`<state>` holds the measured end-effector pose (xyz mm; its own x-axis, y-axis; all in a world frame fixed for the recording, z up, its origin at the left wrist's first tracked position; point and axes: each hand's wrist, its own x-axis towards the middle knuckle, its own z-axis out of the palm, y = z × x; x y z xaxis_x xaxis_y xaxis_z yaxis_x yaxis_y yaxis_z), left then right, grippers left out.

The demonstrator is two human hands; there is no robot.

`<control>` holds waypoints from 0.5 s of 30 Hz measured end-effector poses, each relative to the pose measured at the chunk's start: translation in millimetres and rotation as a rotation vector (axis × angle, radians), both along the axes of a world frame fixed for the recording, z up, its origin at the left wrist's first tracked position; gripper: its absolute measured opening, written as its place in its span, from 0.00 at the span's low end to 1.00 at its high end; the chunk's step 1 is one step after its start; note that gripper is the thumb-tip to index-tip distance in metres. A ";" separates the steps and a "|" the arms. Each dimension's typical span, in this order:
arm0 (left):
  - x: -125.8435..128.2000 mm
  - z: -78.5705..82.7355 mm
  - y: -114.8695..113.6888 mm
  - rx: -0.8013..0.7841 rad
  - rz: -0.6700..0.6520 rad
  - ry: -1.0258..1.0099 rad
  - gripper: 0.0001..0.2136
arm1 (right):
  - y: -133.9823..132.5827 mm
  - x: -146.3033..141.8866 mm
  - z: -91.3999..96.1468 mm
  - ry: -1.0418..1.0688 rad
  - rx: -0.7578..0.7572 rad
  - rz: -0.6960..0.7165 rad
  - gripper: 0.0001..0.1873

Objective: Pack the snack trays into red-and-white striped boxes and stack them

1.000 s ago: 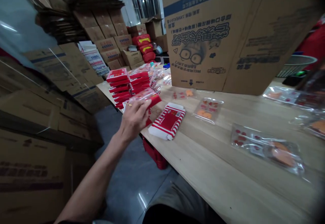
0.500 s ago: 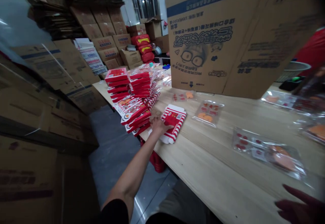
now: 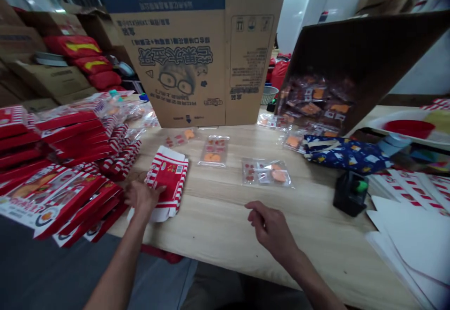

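Note:
My left hand (image 3: pixel 142 198) lies at the left edge of a flat red-and-white striped carton (image 3: pixel 169 174), its thumb resting on the printed face and its fingers spread over the table side. White flaps stick out at both ends of the carton. Bare of any object, my right hand (image 3: pixel 270 228) hovers over the table with the index finger stretched and the others loosely bent. Beyond it is a clear sachet of candy (image 3: pixel 267 173). Two more sachets, one upright (image 3: pixel 213 151) and one slanted (image 3: pixel 180 137), lie behind the carton.
Stacked red cartons (image 3: pixel 73 193) crowd the left. A tall cardboard box (image 3: pixel 197 66) stands at the back; an open box (image 3: pixel 355 52) beside it holds many sachets. A blue patterned pouch (image 3: pixel 346 154), a black tape dispenser (image 3: pixel 349 195) and white card sheets (image 3: pixel 411 235) are right.
The view has swung right, bringing the open box, pouch and dispenser in. My right hand has come fully into view over the table. My left hand stays at the carton.

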<state>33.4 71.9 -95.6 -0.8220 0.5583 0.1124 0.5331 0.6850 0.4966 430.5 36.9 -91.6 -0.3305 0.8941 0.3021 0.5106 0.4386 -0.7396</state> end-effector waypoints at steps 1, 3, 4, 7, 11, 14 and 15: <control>5.2 3.5 -5.8 0.046 -0.057 0.017 0.38 | 0.7 -4.3 4.4 -0.002 0.031 0.007 0.16; 20.8 16.9 -20.1 0.157 -0.246 0.008 0.26 | 3.9 -12.0 20.5 0.021 0.131 0.019 0.17; 31.4 27.3 -27.8 0.224 -0.378 -0.011 0.21 | 6.7 -15.5 31.5 0.042 0.200 0.027 0.19; 68.5 69.1 -48.2 0.330 -0.851 -0.049 0.12 | 19.9 -23.3 68.4 0.083 0.414 0.045 0.24; 102.1 115.4 -58.3 0.233 -1.213 0.001 0.10 | 37.5 -19.6 100.5 0.028 0.381 0.090 0.23; 108.4 121.1 -52.1 0.197 -1.299 0.002 0.19 | 43.4 -5.1 109.5 -0.127 0.352 0.064 0.11; 109.7 118.9 -48.3 0.198 -1.330 0.004 0.21 | 43.8 0.0 110.9 -0.165 0.364 0.052 0.08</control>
